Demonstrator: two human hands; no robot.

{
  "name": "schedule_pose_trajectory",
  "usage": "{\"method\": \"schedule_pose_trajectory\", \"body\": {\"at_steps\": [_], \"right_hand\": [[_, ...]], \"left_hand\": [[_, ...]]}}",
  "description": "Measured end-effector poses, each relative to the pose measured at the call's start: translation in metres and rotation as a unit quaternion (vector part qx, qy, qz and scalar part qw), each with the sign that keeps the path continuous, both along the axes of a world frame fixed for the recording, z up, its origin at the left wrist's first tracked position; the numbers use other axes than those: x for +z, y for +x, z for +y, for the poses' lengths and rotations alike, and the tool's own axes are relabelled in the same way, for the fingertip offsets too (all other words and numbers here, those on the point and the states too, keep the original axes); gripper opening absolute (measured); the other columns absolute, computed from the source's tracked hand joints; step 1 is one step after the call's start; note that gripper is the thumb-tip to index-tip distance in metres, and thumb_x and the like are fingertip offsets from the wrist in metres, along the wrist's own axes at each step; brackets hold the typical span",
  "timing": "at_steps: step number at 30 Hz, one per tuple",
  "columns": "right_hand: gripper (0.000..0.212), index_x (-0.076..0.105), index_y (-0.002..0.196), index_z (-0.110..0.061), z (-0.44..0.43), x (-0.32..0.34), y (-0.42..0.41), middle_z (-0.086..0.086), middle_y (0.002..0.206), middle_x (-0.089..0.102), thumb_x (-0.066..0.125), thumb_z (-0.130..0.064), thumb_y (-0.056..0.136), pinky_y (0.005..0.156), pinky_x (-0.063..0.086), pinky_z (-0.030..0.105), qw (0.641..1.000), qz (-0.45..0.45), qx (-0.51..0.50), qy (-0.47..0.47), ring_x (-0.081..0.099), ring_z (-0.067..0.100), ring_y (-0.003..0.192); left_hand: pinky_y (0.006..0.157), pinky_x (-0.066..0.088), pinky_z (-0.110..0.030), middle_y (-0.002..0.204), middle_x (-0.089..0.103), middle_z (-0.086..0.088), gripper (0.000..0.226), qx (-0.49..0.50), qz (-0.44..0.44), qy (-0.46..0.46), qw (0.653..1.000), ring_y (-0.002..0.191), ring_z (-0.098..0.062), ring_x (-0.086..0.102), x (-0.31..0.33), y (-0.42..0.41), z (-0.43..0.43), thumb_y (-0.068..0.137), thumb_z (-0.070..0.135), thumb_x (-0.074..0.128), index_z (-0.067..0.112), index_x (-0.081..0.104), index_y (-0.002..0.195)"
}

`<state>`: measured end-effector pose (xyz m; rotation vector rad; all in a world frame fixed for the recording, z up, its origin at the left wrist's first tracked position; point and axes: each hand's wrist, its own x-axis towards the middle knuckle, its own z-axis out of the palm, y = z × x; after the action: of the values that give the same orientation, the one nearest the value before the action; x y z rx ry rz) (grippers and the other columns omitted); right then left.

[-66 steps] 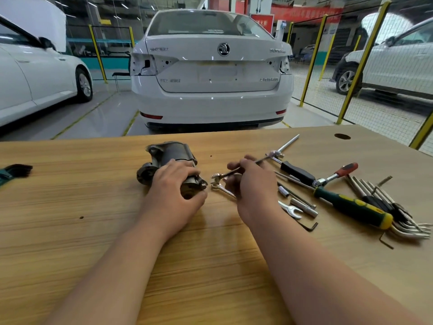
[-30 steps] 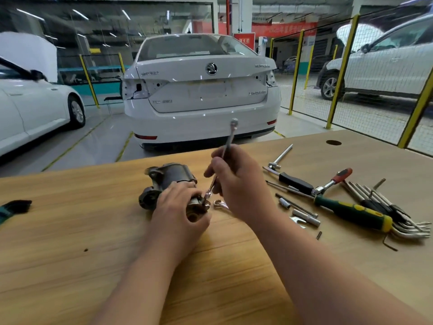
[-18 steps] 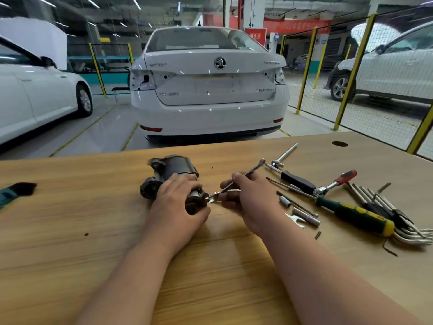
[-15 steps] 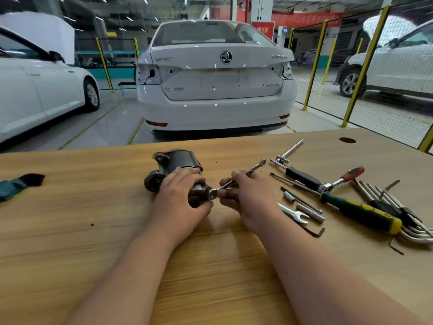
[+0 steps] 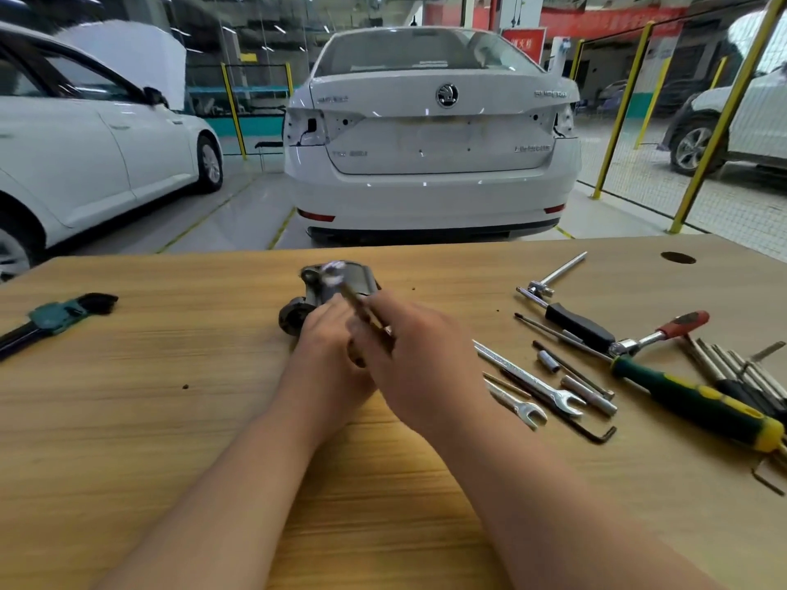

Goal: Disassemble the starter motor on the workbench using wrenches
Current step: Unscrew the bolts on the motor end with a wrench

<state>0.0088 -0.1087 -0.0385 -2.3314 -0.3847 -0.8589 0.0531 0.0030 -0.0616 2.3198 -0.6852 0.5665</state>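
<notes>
Head view, centre: left hand (image 5: 326,340) grips starter motor (image 5: 340,281), right hand (image 5: 419,366) pinches a blurred wrench (image 5: 354,299); motor looks whole, nearly everything remains.

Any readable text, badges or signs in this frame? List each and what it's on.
"SUPERB", soft but legible: badge on white sedan's boot lid.
Other three boot lid badges: too blurred.
Red sign behind the car: Chinese characters, too blurred.
Red banner, top right: unreadable.
Starter motor: no readable marks.
</notes>
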Motion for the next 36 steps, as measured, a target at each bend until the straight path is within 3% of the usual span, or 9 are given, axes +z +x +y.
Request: {"method": "schedule_pose_trajectory", "body": {"at_steps": [5,9,13,19,25,28,30,33,36], "right_hand": [[0.024,0.063,0.113,-0.029,0.000,0.007,0.001,-0.011,0.106,0.066,0.050,-0.035,0.094,0.067,0.045,0.032,0.990,-0.021,0.043,-0.135,0.059,0.015,0.094],[0.014,0.063,0.091,-0.021,-0.008,0.006,0.005,-0.006,0.068,0.063,0.050,-0.027,0.095,0.055,0.047,0.033,0.976,-0.018,0.044,0.212,0.058,0.012,0.062],[0.015,0.055,0.092,-0.021,-0.019,0.000,0.015,-0.002,0.069,0.070,0.043,-0.024,0.099,0.051,0.051,0.028,0.824,0.151,0.016,0.546,0.063,0.013,0.052],[0.019,0.055,0.091,-0.012,-0.023,-0.010,0.020,-0.001,0.060,0.069,0.043,-0.023,0.100,0.046,0.051,0.026,0.695,0.270,0.017,0.666,0.061,0.014,0.047],[0.014,0.053,0.095,-0.012,-0.018,-0.009,0.020,0.001,0.059,0.069,0.044,-0.020,0.099,0.048,0.053,0.027,0.669,0.267,0.021,0.693,0.060,0.014,0.044],[0.012,0.055,0.094,-0.017,-0.018,-0.005,0.016,0.000,0.064,0.070,0.045,-0.022,0.099,0.049,0.053,0.027,0.708,0.245,0.026,0.662,0.062,0.015,0.050],[0.013,0.057,0.090,-0.024,-0.015,-0.003,0.014,-0.002,0.071,0.070,0.047,-0.026,0.098,0.053,0.054,0.028,0.809,0.203,0.013,0.551,0.066,0.015,0.059],[0.008,0.060,0.092,-0.029,-0.005,0.002,0.007,-0.009,0.083,0.068,0.053,-0.030,0.094,0.066,0.053,0.036,0.975,0.070,0.002,0.213,0.064,0.013,0.076],[0.016,0.067,0.102,-0.019,0.009,0.005,0.004,-0.002,0.096,0.066,0.057,-0.025,0.090,0.060,0.048,0.034,0.992,-0.049,0.031,-0.115,0.062,0.023,0.081]], "left_hand": [[0.073,0.029,0.005,0.112,0.062,-0.013,0.040,0.062,0.059,-0.028,0.996,0.108,-0.028,0.056,-0.007,-0.003,0.003,0.074,-0.003,0.065,0.003,0.059,0.113],[0.103,0.024,-0.024,0.121,0.046,0.018,0.045,0.030,0.031,-0.010,0.999,0.128,-0.009,0.029,-0.003,0.000,0.001,0.075,0.042,0.061,0.025,0.056,0.117],[0.104,0.012,-0.023,0.125,0.031,0.033,0.056,0.022,0.047,-0.006,0.999,0.126,0.010,0.010,-0.004,0.001,0.005,0.067,0.055,0.066,0.040,0.052,0.118],[0.103,0.012,-0.021,0.122,0.028,0.043,0.059,0.004,0.031,-0.009,0.999,0.126,0.012,0.009,-0.008,0.005,0.009,0.062,0.059,0.066,0.043,0.051,0.117],[0.103,0.015,-0.021,0.117,0.031,0.043,0.049,0.003,0.014,-0.028,1.000,0.126,0.009,0.014,-0.010,0.008,0.007,0.066,0.051,0.069,0.043,0.052,0.111],[0.103,0.013,-0.020,0.120,0.032,0.038,0.048,0.002,0.005,-0.029,1.000,0.125,0.011,0.012,-0.011,0.007,0.007,0.069,0.051,0.068,0.040,0.054,0.113],[0.103,0.012,-0.018,0.120,0.033,0.035,0.047,0.008,0.006,-0.033,0.999,0.124,0.010,0.012,-0.010,0.006,0.005,0.071,0.050,0.068,0.038,0.055,0.114],[0.106,0.020,-0.023,0.122,0.048,0.019,0.041,0.010,-0.032,0.005,0.999,0.125,-0.003,0.030,-0.008,0.006,0.004,0.077,0.043,0.055,0.026,0.059,0.114],[0.084,0.035,-0.009,0.100,0.063,-0.016,0.034,0.029,-0.013,0.019,0.999,0.083,-0.009,0.060,0.001,-0.005,0.000,0.086,0.011,0.039,-0.003,0.060,0.108]]}}
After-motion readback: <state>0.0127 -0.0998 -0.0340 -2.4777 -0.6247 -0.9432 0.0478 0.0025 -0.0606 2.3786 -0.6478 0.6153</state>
